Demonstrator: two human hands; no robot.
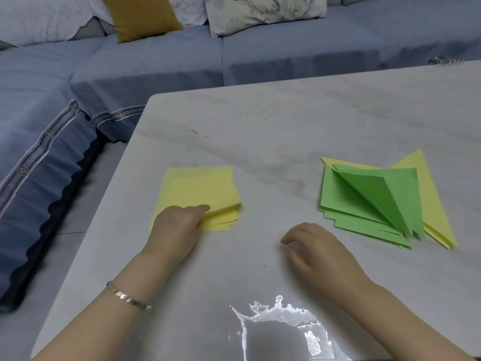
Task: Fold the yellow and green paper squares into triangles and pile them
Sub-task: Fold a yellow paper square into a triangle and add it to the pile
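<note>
A stack of yellow paper squares [200, 188] lies on the left part of the marble table [286, 121]. My left hand [177, 225] rests on the stack's near edge and pinches the top sheet, lifting its near right corner. To the right lies a pile of folded triangles: green ones [369, 201] on top, their flaps standing partly up, and yellow ones [429, 199] beneath. My right hand [317, 248] hovers over the bare table between the two piles, fingers loosely curled, holding nothing.
A blue sofa [156, 63] with a mustard cushion [141, 16] and patterned pillows runs behind and left of the table. The table's left edge drops to the floor. A small shiny object [445, 60] sits at the far right edge. Glare marks the near tabletop.
</note>
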